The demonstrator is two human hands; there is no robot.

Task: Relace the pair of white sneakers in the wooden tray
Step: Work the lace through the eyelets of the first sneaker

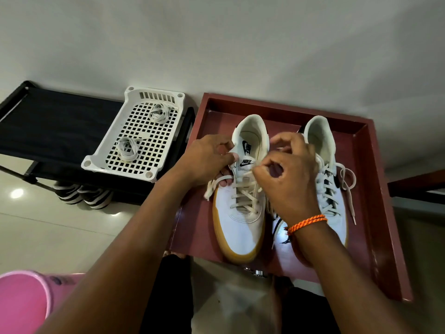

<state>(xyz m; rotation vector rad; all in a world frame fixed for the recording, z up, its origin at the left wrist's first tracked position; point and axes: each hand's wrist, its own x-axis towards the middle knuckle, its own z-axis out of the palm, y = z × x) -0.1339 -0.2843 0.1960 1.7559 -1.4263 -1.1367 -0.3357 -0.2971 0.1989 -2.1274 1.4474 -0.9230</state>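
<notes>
Both sneakers (pixel 240 213) fill the tray (pixel 370 189) at centre right; bare tray floor shows along its right wall and upper edge. The basket (pixel 134 131) blocks the left.

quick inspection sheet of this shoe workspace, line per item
surface: wooden tray with raised rim, holding both shoes
job's things: left sneaker partly laced, lace ends loose; right sneaker laced, ends untied
clutter: white plastic basket with two coiled spare laces on a black rack; pink bucket
grippers: left hand pinches the left sneaker's lace end; right hand fingers curled at the top eyelets, an orange bracelet on its wrist
cables: nothing seen
surroundings: tiled floor, plain wall, striped shoes under the rack
</notes>
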